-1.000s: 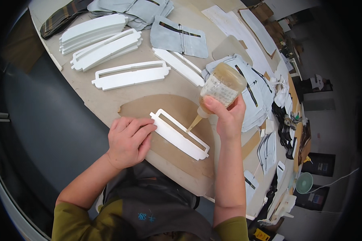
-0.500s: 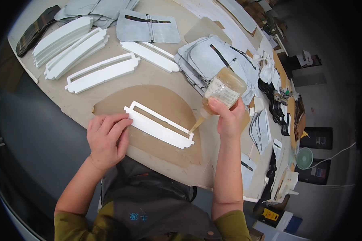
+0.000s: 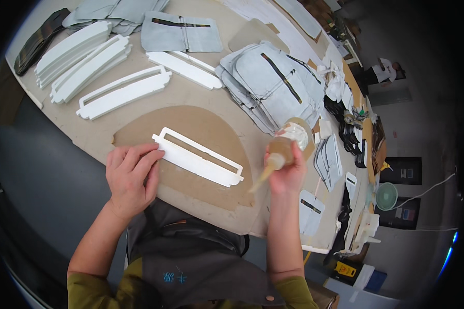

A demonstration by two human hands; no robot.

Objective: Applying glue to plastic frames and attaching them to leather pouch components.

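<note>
- Stacks of white slotted frames (image 3: 72, 54) toward 10 o'clock from the worked frame (image 3: 193, 164), with one separate frame (image 3: 125, 98) nearer on that same line, limiting room there.
- Left hand (image 3: 131, 177) between 8 and 9, fingers bent, fingertips resting on the 10 o'clock end of the worked frame; apparently a light pinning touch, not a clench.
- Worked frame lying flat on a brown rounded sheet (image 3: 206, 126), slot toward 1, bare tabletop (image 3: 203, 98) beyond the sheet at 12, table edge close at 7.
- Nozzle (image 3: 263, 177) blurred, pointing toward 7, tip apart from the worked frame, just off its 4 o'clock end.
- Squeeze bottle (image 3: 293, 133) at 2 to 3, grasped in the right hand (image 3: 285, 172). Step in hand: probably dispensing liquid, nozzle clear for now. Next move likely calling for a steady frame and controlled tip.
- Grey panels (image 3: 273, 82) piled between 1 and 2, crowding the bottle's base; freer tabletop toward 5.
</note>
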